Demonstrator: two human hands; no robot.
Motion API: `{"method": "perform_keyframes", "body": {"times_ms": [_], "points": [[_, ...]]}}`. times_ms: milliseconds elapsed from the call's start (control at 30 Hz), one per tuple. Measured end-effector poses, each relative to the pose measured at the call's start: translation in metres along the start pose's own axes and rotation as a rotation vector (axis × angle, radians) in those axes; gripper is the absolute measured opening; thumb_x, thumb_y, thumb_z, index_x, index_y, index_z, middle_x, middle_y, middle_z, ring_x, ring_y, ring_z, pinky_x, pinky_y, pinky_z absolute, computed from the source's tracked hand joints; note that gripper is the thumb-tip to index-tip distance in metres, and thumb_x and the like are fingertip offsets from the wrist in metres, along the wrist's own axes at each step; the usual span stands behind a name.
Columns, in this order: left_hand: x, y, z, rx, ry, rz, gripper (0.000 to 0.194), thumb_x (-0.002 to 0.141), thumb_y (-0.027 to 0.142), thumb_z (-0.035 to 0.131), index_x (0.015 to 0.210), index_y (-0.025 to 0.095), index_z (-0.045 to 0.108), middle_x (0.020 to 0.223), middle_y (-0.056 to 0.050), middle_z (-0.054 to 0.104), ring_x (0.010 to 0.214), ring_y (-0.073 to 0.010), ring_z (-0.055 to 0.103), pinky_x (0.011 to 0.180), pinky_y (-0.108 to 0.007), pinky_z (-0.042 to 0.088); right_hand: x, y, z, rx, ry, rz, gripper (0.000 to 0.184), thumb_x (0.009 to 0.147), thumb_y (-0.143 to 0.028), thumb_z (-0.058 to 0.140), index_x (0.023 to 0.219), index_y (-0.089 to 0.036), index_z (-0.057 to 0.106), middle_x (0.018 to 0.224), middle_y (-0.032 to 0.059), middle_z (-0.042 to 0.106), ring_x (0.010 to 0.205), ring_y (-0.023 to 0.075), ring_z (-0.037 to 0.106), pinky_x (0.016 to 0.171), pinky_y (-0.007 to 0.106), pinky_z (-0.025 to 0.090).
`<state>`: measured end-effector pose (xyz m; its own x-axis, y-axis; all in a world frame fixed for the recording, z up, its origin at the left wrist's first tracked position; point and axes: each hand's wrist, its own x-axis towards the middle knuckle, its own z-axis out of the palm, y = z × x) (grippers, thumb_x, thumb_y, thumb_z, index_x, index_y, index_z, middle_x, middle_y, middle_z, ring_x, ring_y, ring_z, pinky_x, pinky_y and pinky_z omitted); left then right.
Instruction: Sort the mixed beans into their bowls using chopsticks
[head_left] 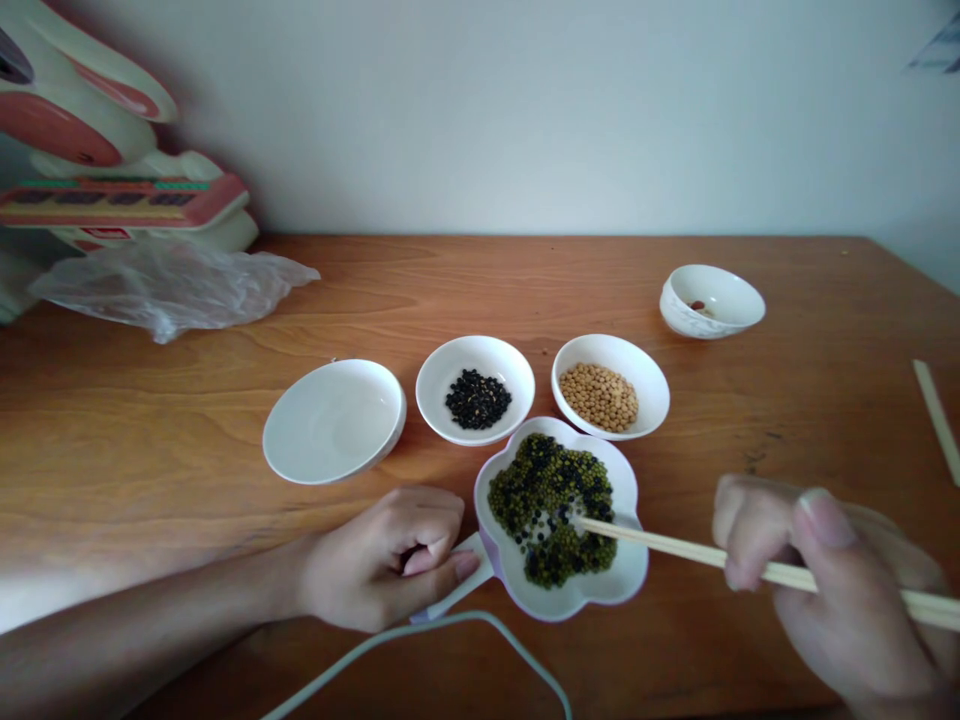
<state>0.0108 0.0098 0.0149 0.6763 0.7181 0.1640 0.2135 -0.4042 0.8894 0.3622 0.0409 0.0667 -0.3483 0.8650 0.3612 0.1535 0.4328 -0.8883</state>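
Observation:
A flower-shaped bowl [634,580] with a pale handle holds green beans [540,470] mixed with black ones. My left hand [390,560] is closed at its handle, the thumb lying along it. In my right hand [832,580] is a pair of light wooden chopsticks [675,546], gripped between thumb and fingers. Their tips touch down among the beans near the middle of the bowl. Just behind it stand a white bowl [431,385] of black beans [478,400] and another white bowl [651,375] of yellowish soybeans [600,396]. To their left is a bare white bowl [330,425].
A small patterned bowl [712,300] with a few reddish-brown bits stands at the back right. A pale stick [937,420] lies at the right edge. A clear plastic bag [180,285] and a rabbit-shaped toy [150,200] occupy the back left. A cable [420,628] runs along the front.

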Motion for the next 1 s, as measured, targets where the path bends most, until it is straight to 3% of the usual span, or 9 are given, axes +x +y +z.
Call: {"method": "perform_keyframes", "body": {"times_ms": [133,233,300,433,500,567,633,733,1000], "points": [[0.0,-0.001,0.0,0.012,0.003,-0.004,0.04,0.099,0.003,0.055,0.075,0.022,0.028,0.07,0.005,0.042,0.064,-0.0116,0.038,0.063,-0.03,0.029,0.005,0.001,0.0,0.055,0.154,0.016,0.067,0.111,-0.052,0.035,0.059,-0.022,0.065,0.048,0.002,0.051,0.047,0.0163,0.048,0.048,0.034,0.039],[-0.001,-0.002,0.0,0.013,0.003,-0.007,0.04,0.099,0.003,0.055,0.075,0.021,0.028,0.071,0.005,0.042,0.065,-0.0116,0.038,0.063,-0.03,0.029,0.0,0.008,-0.006,-0.027,0.295,-0.024,0.072,0.105,-0.071,0.034,0.066,-0.025,0.073,0.057,0.0051,0.062,0.057,0.0217,0.06,0.052,0.036,0.047],[-0.002,-0.001,0.0,0.018,0.001,-0.008,0.04,0.099,0.003,0.055,0.076,0.021,0.028,0.071,0.005,0.043,0.065,-0.0116,0.039,0.064,-0.03,0.03,-0.007,0.014,-0.01,-0.147,0.318,-0.033,0.069,0.102,-0.074,0.036,0.079,-0.026,0.08,0.067,0.0055,0.071,0.06,0.0219,0.065,0.052,0.035,0.049],[-0.003,-0.001,0.0,0.032,-0.005,-0.019,0.039,0.1,0.004,0.054,0.076,0.021,0.029,0.071,0.004,0.044,0.066,-0.0116,0.04,0.064,-0.029,0.03,-0.013,0.021,-0.009,-0.358,0.17,-0.207,0.054,0.11,-0.057,0.038,0.098,-0.024,0.08,0.075,0.0034,0.074,0.061,0.0169,0.067,0.054,0.031,0.051],[-0.004,-0.001,0.0,0.031,-0.013,-0.027,0.038,0.101,0.004,0.054,0.076,0.021,0.03,0.071,0.004,0.045,0.066,-0.0116,0.041,0.064,-0.029,0.031,-0.005,0.021,-0.005,-0.45,0.14,-0.355,0.035,0.111,-0.041,0.049,0.094,-0.023,0.074,0.081,0.0034,0.074,0.071,0.0178,0.071,0.064,0.032,0.055],[-0.004,-0.001,-0.001,0.029,-0.019,-0.03,0.038,0.101,0.004,0.053,0.076,0.021,0.03,0.071,0.004,0.045,0.067,-0.0116,0.041,0.065,-0.028,0.032,0.008,0.021,0.0,-0.583,0.105,-0.428,0.008,0.1,-0.019,0.068,0.093,-0.021,0.068,0.091,0.0043,0.076,0.08,0.0181,0.072,0.073,0.032,0.057],[-0.005,-0.002,0.0,0.031,-0.017,-0.036,0.038,0.102,0.005,0.053,0.076,0.021,0.031,0.07,0.004,0.046,0.067,-0.0114,0.041,0.065,-0.027,0.033,0.022,0.022,0.004,-0.735,0.067,-0.458,0.02,0.09,-0.012,0.079,0.088,-0.021,0.061,0.102,0.0074,0.079,0.092,0.0212,0.073,0.083,0.035,0.058],[-0.009,-0.005,0.001,0.026,-0.017,-0.083,0.037,0.104,0.007,0.052,0.075,0.021,0.033,0.071,0.004,0.049,0.066,-0.0106,0.043,0.064,-0.026,0.034,0.035,0.03,0.004,-0.852,-0.009,-0.46,0.027,0.089,-0.016,0.082,0.084,-0.021,0.056,0.106,0.0082,0.08,0.101,0.0237,0.074,0.091,0.039,0.057],[-0.027,-0.024,0.01,0.039,-0.002,-0.113,0.036,0.107,0.013,0.05,0.076,0.021,0.033,0.076,0.001,0.056,0.066,-0.0094,0.049,0.063,-0.023,0.039,0.04,0.05,0.0,-0.892,-0.062,-0.378,0.026,0.099,-0.026,0.074,0.084,-0.02,0.053,0.088,0.0044,0.074,0.085,0.0187,0.072,0.078,0.033,0.055]]}}
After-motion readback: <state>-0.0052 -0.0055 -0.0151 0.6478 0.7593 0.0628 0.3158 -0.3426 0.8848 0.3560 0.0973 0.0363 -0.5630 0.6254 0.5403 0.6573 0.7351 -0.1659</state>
